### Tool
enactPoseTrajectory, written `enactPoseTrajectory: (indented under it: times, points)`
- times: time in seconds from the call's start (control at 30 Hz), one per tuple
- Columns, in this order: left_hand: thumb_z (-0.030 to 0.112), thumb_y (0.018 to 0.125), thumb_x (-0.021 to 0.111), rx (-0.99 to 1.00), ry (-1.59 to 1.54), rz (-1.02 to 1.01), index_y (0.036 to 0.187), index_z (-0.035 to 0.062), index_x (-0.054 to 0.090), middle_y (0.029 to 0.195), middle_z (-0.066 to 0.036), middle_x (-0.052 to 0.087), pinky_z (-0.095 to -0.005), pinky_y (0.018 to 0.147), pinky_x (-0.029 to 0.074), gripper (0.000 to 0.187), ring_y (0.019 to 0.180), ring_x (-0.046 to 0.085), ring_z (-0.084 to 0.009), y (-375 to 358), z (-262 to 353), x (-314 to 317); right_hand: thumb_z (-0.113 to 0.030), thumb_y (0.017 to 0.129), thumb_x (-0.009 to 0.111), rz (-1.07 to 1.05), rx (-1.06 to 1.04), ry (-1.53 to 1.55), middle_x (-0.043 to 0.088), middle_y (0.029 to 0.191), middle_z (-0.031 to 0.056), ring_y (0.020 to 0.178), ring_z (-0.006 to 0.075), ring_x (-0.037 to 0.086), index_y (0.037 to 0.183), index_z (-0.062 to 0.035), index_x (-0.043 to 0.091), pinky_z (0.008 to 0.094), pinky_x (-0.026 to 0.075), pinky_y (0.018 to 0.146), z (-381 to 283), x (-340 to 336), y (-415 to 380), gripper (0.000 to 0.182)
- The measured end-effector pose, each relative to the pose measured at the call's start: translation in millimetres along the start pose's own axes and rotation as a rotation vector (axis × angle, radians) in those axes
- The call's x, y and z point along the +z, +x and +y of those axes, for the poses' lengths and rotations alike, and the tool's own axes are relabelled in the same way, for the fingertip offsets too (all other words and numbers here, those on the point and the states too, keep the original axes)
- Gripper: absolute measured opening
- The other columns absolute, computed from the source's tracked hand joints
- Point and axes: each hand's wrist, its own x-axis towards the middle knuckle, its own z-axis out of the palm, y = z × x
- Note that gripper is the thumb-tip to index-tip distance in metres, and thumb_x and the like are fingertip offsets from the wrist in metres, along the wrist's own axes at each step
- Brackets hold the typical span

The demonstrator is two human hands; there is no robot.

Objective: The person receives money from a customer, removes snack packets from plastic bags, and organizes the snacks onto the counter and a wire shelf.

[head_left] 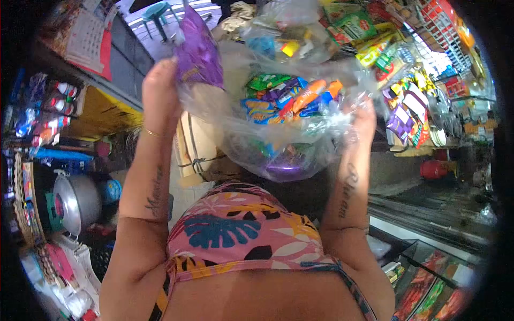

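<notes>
A clear plastic bag (230,136) hangs open in front of my chest, with several colourful snack packets (308,96) in orange, blue, green and purple inside it. My left hand (161,88) is closed at the bag's left side on a purple packet (199,56), which stands upright above the rim. Whether these fingers also pinch the plastic is hard to see. At the bag's right side, my right hand (364,115) is closed on its gathered rim, the fingers partly covered by shiny plastic.
Hanging snack packs (404,115) and a wire basket (441,29) crowd the right. On the left are a metal pot (77,203), shelves of goods and a pinned paper (85,45). A green stool (156,15) stands beyond. A glass case (428,278) sits lower right.
</notes>
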Motion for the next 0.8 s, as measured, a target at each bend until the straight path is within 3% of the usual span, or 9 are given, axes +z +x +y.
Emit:
enactPoseTrajectory:
  times: [0.07, 0.17, 0.3, 0.43, 0.5, 0.57, 0.63, 0.7, 0.8]
  points:
    - [0.022, 0.100, 0.050, 0.087, -0.047, 0.014, 0.101, 0.0011, 0.065, 0.094, -0.007, 0.069, -0.0298, 0.073, 0.052, 0.025, 0.079, 0.063, -0.0156, -11.0, 49.8, 4.1, -0.003, 0.085, 0.056, -0.308, -0.116, -0.004, 0.053, 0.087, 0.0017, 0.070, 0.0140, 0.050, 0.118, -0.0061, 0.054, 0.0262, 0.042, 0.059, -34.1, 65.2, -16.1, 0.033]
    - [0.023, 0.102, 0.047, 0.256, -0.057, -0.026, 0.113, -0.0006, 0.062, 0.101, -0.010, 0.069, -0.0325, 0.075, 0.053, 0.030, 0.084, 0.065, -0.0191, -5.7, 86.8, -25.7, -0.001, 0.083, 0.056, -0.457, -0.093, 0.299, 0.055, 0.091, 0.0052, 0.071, 0.0148, 0.049, 0.118, -0.0061, 0.053, 0.0288, 0.043, 0.059, -46.5, 118.5, -21.3, 0.035]
    - [0.024, 0.102, 0.046, 0.287, -0.213, -0.063, 0.118, -0.0012, 0.060, 0.109, -0.012, 0.068, -0.0348, 0.081, 0.054, 0.033, 0.093, 0.066, -0.0206, -11.8, 122.5, -51.9, 0.002, 0.079, 0.055, -0.407, -0.102, 0.303, 0.059, 0.086, 0.0095, 0.065, 0.0189, 0.055, 0.120, -0.0032, 0.053, 0.0308, 0.048, 0.059, -30.0, 166.4, -26.2, 0.041]
    - [0.024, 0.099, 0.053, 0.320, 0.112, -0.041, 0.112, 0.0022, 0.063, 0.103, -0.007, 0.068, -0.0327, 0.082, 0.052, 0.027, 0.091, 0.064, -0.0166, -29.2, 102.4, -94.3, 0.008, 0.075, 0.050, -0.359, -0.056, -0.001, 0.062, 0.088, 0.0110, 0.072, 0.0202, 0.060, 0.119, -0.0030, 0.058, 0.0316, 0.051, 0.066, 29.3, 149.6, -8.7, 0.047]
    - [0.024, 0.096, 0.060, 0.183, 0.224, 0.107, 0.097, 0.0049, 0.066, 0.091, 0.002, 0.063, -0.0226, 0.069, 0.043, 0.020, 0.076, 0.054, -0.0074, -41.5, 65.4, -120.1, 0.010, 0.073, 0.047, -0.264, -0.059, -0.273, 0.065, 0.095, 0.0108, 0.080, 0.0223, 0.064, 0.117, -0.0028, 0.061, 0.0333, 0.053, 0.073, 74.3, 125.3, -0.9, 0.048]
    - [0.023, 0.097, 0.060, 0.047, 0.372, 0.114, 0.096, 0.0067, 0.067, 0.082, 0.006, 0.059, -0.0217, 0.063, 0.039, 0.018, 0.069, 0.047, -0.0038, -49.9, 3.2, -172.5, 0.010, 0.074, 0.045, -0.388, -0.451, -1.024, 0.068, 0.107, 0.0131, 0.096, 0.0267, 0.066, 0.115, -0.0055, 0.065, 0.0344, 0.051, 0.086, 116.0, 104.4, -3.0, 0.048]
    - [0.019, 0.095, 0.064, -0.292, 0.500, 0.220, 0.081, 0.0077, 0.063, 0.070, 0.008, 0.054, -0.0206, 0.054, 0.034, 0.018, 0.060, 0.041, -0.0032, -79.0, -19.5, -184.6, 0.007, 0.076, 0.048, -0.576, -0.128, -1.226, 0.067, 0.116, 0.0171, 0.107, 0.0319, 0.064, 0.120, -0.0103, 0.064, 0.0352, 0.048, 0.095, 174.6, 59.2, -2.4, 0.050]
    - [0.017, 0.095, 0.064, -0.324, 0.627, 0.173, 0.075, 0.0087, 0.059, 0.069, 0.008, 0.053, -0.0216, 0.054, 0.035, 0.022, 0.060, 0.041, -0.0031, -100.8, -65.0, -223.5, 0.000, 0.077, 0.055, -0.711, -0.048, -1.604, 0.064, 0.119, 0.0230, 0.110, 0.0363, 0.063, 0.129, -0.0143, 0.060, 0.0375, 0.048, 0.097, 237.1, 20.7, -12.9, 0.054]
    - [0.018, 0.096, 0.062, -0.461, 0.345, 0.229, 0.081, 0.0090, 0.062, 0.073, 0.006, 0.058, -0.0232, 0.056, 0.040, 0.018, 0.063, 0.048, -0.0045, -130.8, -91.8, -253.0, -0.009, 0.079, 0.062, -0.681, -0.002, -1.265, 0.065, 0.119, 0.0224, 0.112, 0.0376, 0.062, 0.136, -0.0164, 0.055, 0.0407, 0.048, 0.097, 257.9, 21.1, -50.9, 0.058]
